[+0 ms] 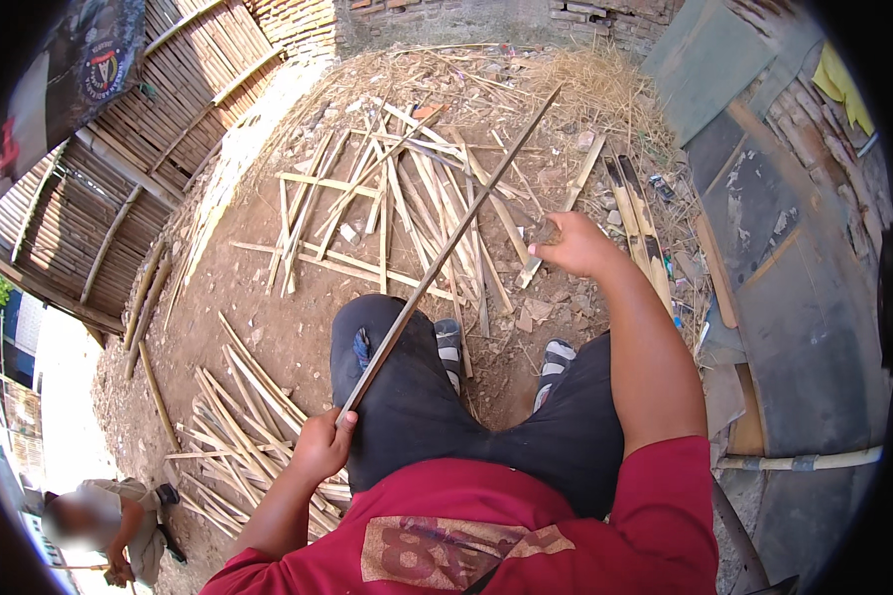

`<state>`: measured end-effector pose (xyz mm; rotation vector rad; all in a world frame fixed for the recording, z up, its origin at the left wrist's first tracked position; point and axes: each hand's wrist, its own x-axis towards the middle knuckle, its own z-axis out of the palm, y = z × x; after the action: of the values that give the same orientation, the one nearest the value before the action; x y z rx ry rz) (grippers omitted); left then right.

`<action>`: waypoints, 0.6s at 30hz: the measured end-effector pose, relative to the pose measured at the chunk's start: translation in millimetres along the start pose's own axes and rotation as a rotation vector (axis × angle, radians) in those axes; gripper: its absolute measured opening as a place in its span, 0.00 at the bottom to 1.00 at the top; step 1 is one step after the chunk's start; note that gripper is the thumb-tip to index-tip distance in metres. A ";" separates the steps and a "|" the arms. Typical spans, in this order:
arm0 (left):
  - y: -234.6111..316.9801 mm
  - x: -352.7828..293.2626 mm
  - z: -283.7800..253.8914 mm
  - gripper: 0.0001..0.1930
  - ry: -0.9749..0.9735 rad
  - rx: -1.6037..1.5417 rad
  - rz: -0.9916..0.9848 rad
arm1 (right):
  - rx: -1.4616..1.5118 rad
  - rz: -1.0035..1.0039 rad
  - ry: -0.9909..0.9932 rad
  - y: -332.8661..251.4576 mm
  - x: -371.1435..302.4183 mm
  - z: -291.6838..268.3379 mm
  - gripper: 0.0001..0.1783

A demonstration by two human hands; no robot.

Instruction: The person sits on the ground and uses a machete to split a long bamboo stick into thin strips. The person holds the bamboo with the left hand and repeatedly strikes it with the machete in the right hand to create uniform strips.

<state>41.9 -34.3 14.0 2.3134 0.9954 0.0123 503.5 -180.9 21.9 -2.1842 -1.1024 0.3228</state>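
My left hand (322,448) is closed round the lower end of a long, narrow bamboo strip (445,256). From there the strip slants up and away to the right, passing over my left thigh. To the right of the strip, my right hand (574,245) is held out, its fingers curled closed. A dull brown, blade-like shape (522,214) extends from it toward the strip; it blends with the soil, so its kind is unclear. Below and beyond the strip, many split bamboo pieces (397,198) lie crisscrossed on the ground.
Another pile of strips (238,426) lies by my left side. Dark split bamboo lengths (640,223) rest at the right, near leaning grey boards (804,288). A woven bamboo wall (159,149) stands at the left. Another person (119,531) is at the lower left.
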 end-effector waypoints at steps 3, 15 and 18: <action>0.5 -3.3 -2.8 0.27 0.012 0.022 0.003 | -0.253 -0.231 -0.199 -50.0 -17.7 2.4 0.27; -22.2 4.6 -11.3 0.32 -0.162 -0.202 -0.072 | -0.079 -0.133 -0.109 -36.8 -20.3 -14.7 0.35; -21.8 7.6 -10.5 0.34 -0.227 -0.296 -0.105 | -0.081 -0.274 -0.195 -58.4 -32.2 -10.1 0.30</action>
<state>30.6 -12.1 9.2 1.9441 0.9290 -0.1338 452.3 -185.8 65.4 -2.0687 -1.5277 0.3786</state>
